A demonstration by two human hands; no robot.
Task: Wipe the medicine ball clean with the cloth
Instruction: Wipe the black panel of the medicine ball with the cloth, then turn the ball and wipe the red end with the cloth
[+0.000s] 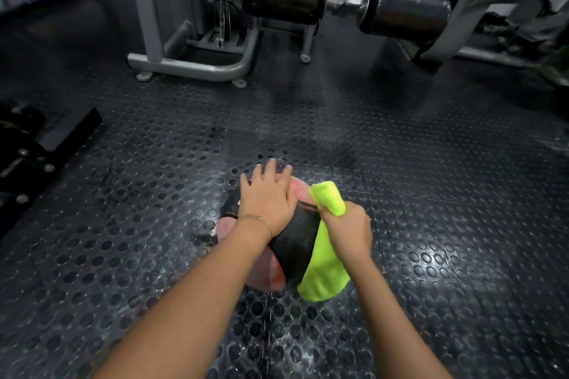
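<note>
Neon-yellow cloth (326, 268) was bunched in a person's closed right hand (348, 224) against the side of a pink-and-black medicine ball (295, 246) on the studded rubber floor (431, 194), while the open left hand (266, 194) pressed flat on top.

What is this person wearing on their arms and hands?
Very little. Both forearms are bare, with no sleeves in view and no gloves. The left hand has a thin chain bracelet at the wrist. The right hand shows no jewellery or watch. The picture is too blurred to tell about rings.
</note>
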